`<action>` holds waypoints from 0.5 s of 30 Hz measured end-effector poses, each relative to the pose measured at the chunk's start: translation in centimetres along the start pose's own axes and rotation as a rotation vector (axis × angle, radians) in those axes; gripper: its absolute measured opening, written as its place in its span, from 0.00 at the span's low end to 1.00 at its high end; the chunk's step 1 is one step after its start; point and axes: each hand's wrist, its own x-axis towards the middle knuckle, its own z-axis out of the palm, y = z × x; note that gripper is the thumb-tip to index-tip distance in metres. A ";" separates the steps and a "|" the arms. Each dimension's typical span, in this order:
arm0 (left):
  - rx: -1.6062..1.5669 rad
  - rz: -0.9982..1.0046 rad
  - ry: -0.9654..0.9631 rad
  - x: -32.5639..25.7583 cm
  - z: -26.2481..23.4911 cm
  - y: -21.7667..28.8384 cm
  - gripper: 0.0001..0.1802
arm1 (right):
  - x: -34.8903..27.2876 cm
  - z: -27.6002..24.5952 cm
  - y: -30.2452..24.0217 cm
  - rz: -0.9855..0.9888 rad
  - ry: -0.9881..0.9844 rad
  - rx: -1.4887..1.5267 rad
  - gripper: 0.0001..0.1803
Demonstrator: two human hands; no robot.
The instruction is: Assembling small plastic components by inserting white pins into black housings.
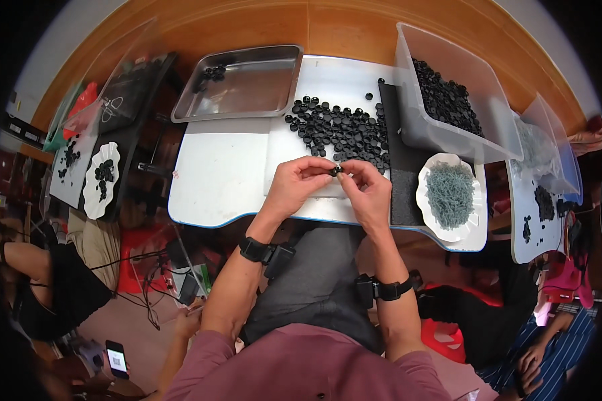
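Small black round part (338, 170), pinched between fingertips of left hand (299, 184) and right hand (368, 190), held just above near edge of white tabletop (214, 180). Both grips closed on it, thumbs and forefingers meeting at the piece. Judged light, hard, rigid plastic or rubber; tiny, so prone to slipping out and rolling off. Best taken by the rim, fingertip pinch only, no squeeze needed.

Loose heap of same black parts (344, 130) spread on tabletop just beyond the hands. Clear plastic bin (488, 134) at right rear, filled with more black parts. White scalloped plate (476, 200) beside right hand, holding grey-green slender pieces (451, 192). Steel tray (247, 93) at left rear, a few black parts in its far corner. Dark foam strip (400, 180) between heap and plate.

No labels legible on bins or tray. Far left: second white plate (90, 194) with black parts, clear bag, red and green packaging, shapes unclear. Far right: another clear bin (562, 167), contents pale. Phone (116, 358) with lit screen low left, in another person's reach.
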 end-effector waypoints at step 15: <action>-0.001 -0.046 0.015 0.1 0.1 0.5 0.15 | 0.0 -0.1 0.0 -0.005 0.014 0.011 0.10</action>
